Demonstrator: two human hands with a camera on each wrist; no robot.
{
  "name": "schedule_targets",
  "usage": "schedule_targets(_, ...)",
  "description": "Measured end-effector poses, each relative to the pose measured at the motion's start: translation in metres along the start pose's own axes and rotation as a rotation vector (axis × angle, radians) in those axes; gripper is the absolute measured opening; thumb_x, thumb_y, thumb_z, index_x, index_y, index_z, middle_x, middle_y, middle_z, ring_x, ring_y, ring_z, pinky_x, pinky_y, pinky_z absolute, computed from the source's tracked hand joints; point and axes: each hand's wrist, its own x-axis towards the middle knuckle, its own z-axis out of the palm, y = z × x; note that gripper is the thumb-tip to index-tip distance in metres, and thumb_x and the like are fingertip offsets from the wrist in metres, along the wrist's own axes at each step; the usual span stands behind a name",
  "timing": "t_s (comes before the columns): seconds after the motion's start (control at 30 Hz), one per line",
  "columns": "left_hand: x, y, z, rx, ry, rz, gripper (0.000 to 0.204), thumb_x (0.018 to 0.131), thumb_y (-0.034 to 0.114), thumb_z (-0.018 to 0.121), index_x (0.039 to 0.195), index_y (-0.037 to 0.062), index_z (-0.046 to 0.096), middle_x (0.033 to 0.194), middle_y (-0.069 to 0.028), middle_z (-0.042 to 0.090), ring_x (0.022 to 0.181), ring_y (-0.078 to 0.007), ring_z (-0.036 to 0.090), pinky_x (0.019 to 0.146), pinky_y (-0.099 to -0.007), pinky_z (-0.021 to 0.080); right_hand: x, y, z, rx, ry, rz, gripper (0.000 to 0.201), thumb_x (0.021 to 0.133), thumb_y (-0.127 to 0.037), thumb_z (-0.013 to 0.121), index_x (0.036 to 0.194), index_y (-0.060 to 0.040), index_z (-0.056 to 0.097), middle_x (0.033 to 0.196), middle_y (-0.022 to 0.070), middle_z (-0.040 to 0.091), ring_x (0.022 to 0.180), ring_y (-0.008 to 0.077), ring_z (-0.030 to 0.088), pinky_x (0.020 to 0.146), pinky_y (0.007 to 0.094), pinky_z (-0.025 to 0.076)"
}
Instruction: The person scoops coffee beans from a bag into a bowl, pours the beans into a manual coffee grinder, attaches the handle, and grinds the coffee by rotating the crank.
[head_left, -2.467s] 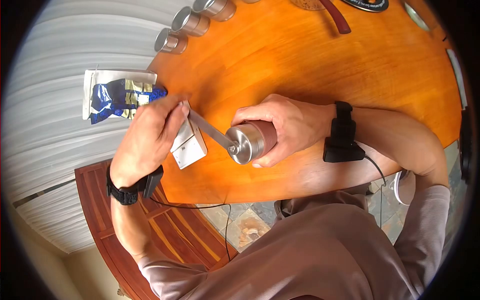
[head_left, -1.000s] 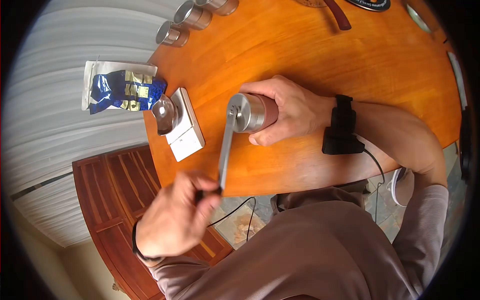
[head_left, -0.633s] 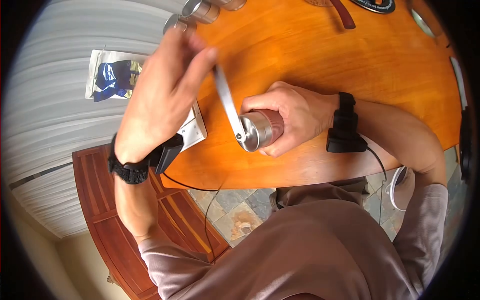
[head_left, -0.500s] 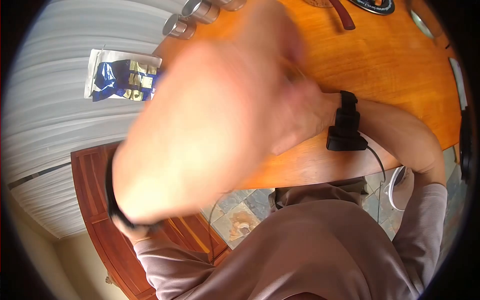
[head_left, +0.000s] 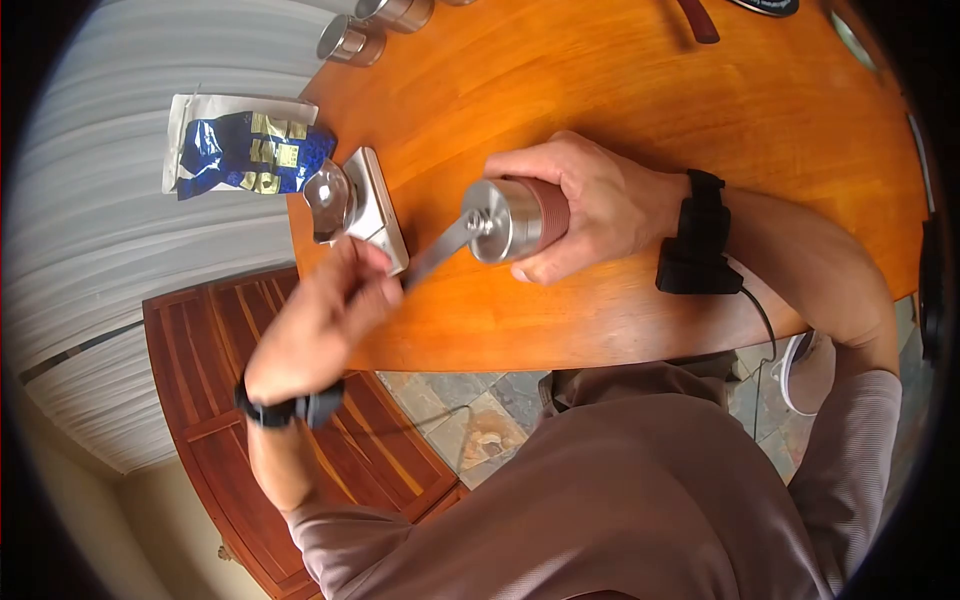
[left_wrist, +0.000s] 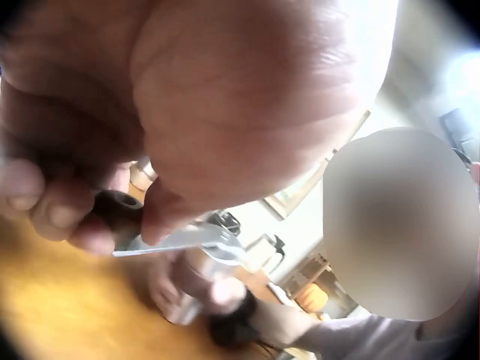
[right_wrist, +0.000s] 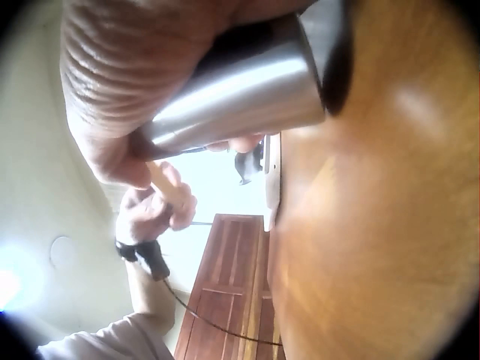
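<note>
In the head view my right hand (head_left: 615,205) grips a hand coffee grinder (head_left: 505,222), a steel cylinder with a ribbed brown band, held tilted over the wooden table. Its crank handle (head_left: 435,255) points toward my lower left. At the crank's outer end my left hand (head_left: 325,315) pinches the dark knob (left_wrist: 118,210), which shows between thumb and fingers in the left wrist view. The right wrist view shows the grinder's smooth steel lower body (right_wrist: 247,97) under the fingers, its base close to the tabletop.
Left of the grinder lies a white scale (head_left: 376,205) with a clear glass dish (head_left: 328,200) on it. Beside it is a blue and white bag (head_left: 245,150). Steel cups (head_left: 350,42) line the far left edge, and a red handle (head_left: 698,20) shows at the top. A wooden bench (head_left: 290,400) stands lower left.
My left hand has swung the crank round in circles, passing across the grinder half a second ago and now at its lower left. My right hand keeps its grip, shifting only slightly.
</note>
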Motion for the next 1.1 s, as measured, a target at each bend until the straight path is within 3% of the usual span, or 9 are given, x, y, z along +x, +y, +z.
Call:
schedule_targets(0.23,0.086,0.078,-0.01,0.218,0.063,0.319,0.019,0.102,0.023,0.065,0.105,0.0059,0.057,0.086,0.0024,0.057,0.075,-0.0051,0.05,0.065,-0.0225,0.041,-0.004,0.008,0.007,-0.159,-0.096,-0.079,0.036,0.074,-0.009,0.081,0.104,-0.0008,0.064,0.085,0.0039,0.071,0.073,0.0124,0.065,0.066,0.0284,0.051)
schedule_targets(0.37,0.078,0.125,0.031,0.327,-0.011,0.773,0.02,0.097,0.015,0.068,0.108,0.0007,0.058,0.081,-0.003,0.063,0.071,-0.0157,0.062,0.065,-0.0291,0.05,-0.005,0.004,0.005,-0.109,-0.048,-0.04,0.036,0.074,-0.009,0.081,0.105,-0.0011,0.064,0.086,0.004,0.07,0.077,0.0118,0.065,0.068,0.0284,0.051)
schedule_targets(0.43,0.049,0.138,0.063,0.595,0.155,0.881,0.024,0.091,0.011,0.072,0.108,0.001,0.059,0.079,-0.0097,0.065,0.07,-0.0243,0.067,0.063,-0.0342,0.052,-0.005,0.006,0.002,-0.172,-0.025,-0.075,0.037,0.076,-0.011,0.08,0.107,-0.0009,0.064,0.086,0.0032,0.069,0.078,0.0105,0.064,0.068,0.0276,0.051)
schedule_targets(0.53,0.0,0.133,0.068,0.637,-0.134,0.545,0.031,0.085,0.011,0.077,0.108,0.0022,0.059,0.079,-0.0125,0.067,0.065,-0.0311,0.066,0.057,-0.0394,0.053,-0.003,0.01,-0.001,-0.261,-0.003,-0.123,0.037,0.078,-0.013,0.079,0.11,-0.0007,0.064,0.087,0.0019,0.067,0.079,0.0086,0.062,0.069,0.0264,0.05)
schedule_targets(0.6,-0.021,0.106,0.061,0.644,-0.158,0.762,0.036,0.083,0.015,0.082,0.106,0.003,0.056,0.08,-0.0096,0.069,0.061,-0.0303,0.067,0.053,-0.0395,0.053,-0.002,0.012,-0.002,-0.318,0.018,-0.162,0.037,0.08,-0.015,0.079,0.111,-0.0005,0.064,0.087,0.0011,0.066,0.08,0.0074,0.061,0.069,0.0256,0.05)
schedule_targets(0.77,-0.038,0.052,0.027,0.49,-0.44,0.007,0.022,0.105,0.019,0.058,0.106,-0.0022,0.053,0.086,-0.0154,0.067,0.071,-0.0279,0.068,0.059,-0.0386,0.055,-0.003,0.003,0.002,-0.059,0.021,0.049,0.04,0.072,-0.017,0.084,0.102,-0.0022,0.063,0.083,0.0035,0.065,0.074,0.012,0.059,0.068,0.0295,0.048)
schedule_targets(0.93,0.03,0.008,-0.018,0.252,-0.123,0.081,0.026,0.106,0.025,0.059,0.102,0.0,0.052,0.076,-0.0062,0.062,0.073,-0.0145,0.06,0.067,-0.0316,0.049,-0.005,-0.001,0.004,-0.076,-0.079,0.05,0.039,0.073,-0.017,0.083,0.103,-0.0015,0.064,0.084,0.0045,0.068,0.074,0.013,0.062,0.067,0.0298,0.049)
schedule_targets(1.03,0.084,0.043,-0.022,0.337,-0.054,0.174,0.033,0.104,0.031,0.061,0.097,0.0001,0.055,0.073,-0.0079,0.06,0.068,-0.015,0.055,0.063,-0.0332,0.046,-0.005,0.001,0.005,-0.229,-0.12,-0.018,0.042,0.073,-0.018,0.083,0.107,-0.0011,0.064,0.086,0.005,0.069,0.076,0.0136,0.064,0.069,0.0299,0.051)
schedule_targets(1.1,0.115,0.066,-0.005,0.509,0.142,0.577,0.035,0.101,0.033,0.063,0.096,-0.0016,0.057,0.072,-0.0107,0.06,0.065,-0.0186,0.056,0.062,-0.0342,0.046,-0.007,0.007,0.005,-0.111,-0.085,-0.001,0.039,0.076,-0.018,0.082,0.106,-0.0012,0.064,0.089,0.0041,0.069,0.077,0.0122,0.063,0.07,0.0287,0.05)
